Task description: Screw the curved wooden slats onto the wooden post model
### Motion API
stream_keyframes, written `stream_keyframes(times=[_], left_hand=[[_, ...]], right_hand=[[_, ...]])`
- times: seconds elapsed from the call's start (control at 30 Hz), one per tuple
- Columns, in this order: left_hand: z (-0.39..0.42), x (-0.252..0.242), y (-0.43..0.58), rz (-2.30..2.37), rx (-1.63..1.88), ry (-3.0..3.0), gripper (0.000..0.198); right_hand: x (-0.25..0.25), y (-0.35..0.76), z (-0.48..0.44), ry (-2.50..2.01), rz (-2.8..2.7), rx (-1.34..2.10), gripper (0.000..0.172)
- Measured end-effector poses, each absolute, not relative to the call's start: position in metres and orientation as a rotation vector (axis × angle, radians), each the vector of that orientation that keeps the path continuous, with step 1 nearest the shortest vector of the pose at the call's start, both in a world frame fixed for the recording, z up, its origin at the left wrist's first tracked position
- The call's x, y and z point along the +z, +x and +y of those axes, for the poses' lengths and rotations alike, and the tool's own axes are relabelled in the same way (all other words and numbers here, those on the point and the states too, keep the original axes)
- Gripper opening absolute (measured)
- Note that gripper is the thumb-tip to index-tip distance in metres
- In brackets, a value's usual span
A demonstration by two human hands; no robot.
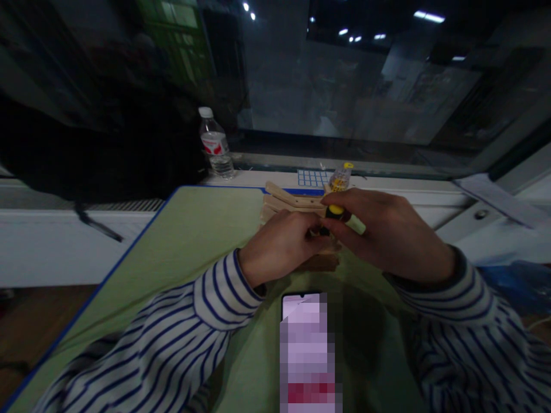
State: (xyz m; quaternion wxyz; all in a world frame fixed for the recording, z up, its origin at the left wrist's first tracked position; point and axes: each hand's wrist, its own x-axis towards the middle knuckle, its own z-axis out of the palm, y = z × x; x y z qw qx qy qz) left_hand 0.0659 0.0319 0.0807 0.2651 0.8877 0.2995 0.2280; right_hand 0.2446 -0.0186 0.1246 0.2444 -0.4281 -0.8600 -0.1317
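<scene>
My right hand (394, 232) grips a screwdriver (335, 212) by its yellow-and-black handle, thumb and forefinger around it. The handle stands roughly upright; its tip is hidden. Close against it, my left hand (282, 244) has its fingers pinched together below the handle, and what they hold is hidden. Under and behind both hands lie light wooden pieces (282, 193), partly stacked, with small dark holes in one of them. A darker wooden block (321, 263) shows just below my left fingers.
A smartphone (303, 338) lies on the green table (202, 229) between my forearms. On the sill are a water bottle (216, 146), a blue-and-white grid sheet (313, 178) and a clear container with yellow bits (340, 179). A dark bag (107, 155) is at left, papers (495, 198) at right.
</scene>
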Motion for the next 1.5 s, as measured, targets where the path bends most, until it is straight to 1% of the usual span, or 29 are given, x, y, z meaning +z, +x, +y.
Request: stream_keyframes(times=[0.2, 0.4, 0.53, 0.7, 0.97, 1.23, 1.4, 1.5], left_hand=[[0.0337, 0.0802, 0.0659, 0.84, 0.621, 2.412, 0.021], [0.0339, 0.0813, 0.0657, 0.855, 0.655, 2.462, 0.02], [0.0341, 0.0802, 0.0658, 0.856, 0.648, 2.464, 0.021], [0.034, 0.0795, 0.0659, 0.826, 0.653, 2.47, 0.016], [0.0327, 0.0811, 0.0669, 0.784, 0.674, 2.44, 0.014], [0.0305, 0.0833, 0.0672, 0.814, 0.646, 2.421, 0.019], [0.0302, 0.085, 0.067, 0.822, 0.661, 2.45, 0.018], [0.031, 0.0847, 0.0664, 0.845, 0.663, 2.467, 0.02]], right_hand=[[0.1244, 0.2457, -0.0192, -1.167, -2.347, -0.35, 0.029], [0.1247, 0.2454, -0.0204, -1.133, -2.348, -0.346, 0.036], [0.125, 0.2449, -0.0212, -1.131, -2.353, -0.353, 0.033], [0.1252, 0.2453, -0.0204, -1.141, -2.35, -0.343, 0.03], [0.1246, 0.2447, -0.0198, -1.157, -2.355, -0.346, 0.03], [0.125, 0.2449, -0.0195, -1.168, -2.359, -0.352, 0.027], [0.1253, 0.2449, -0.0197, -1.162, -2.35, -0.345, 0.028], [0.1247, 0.2447, -0.0194, -1.149, -2.354, -0.327, 0.031]])
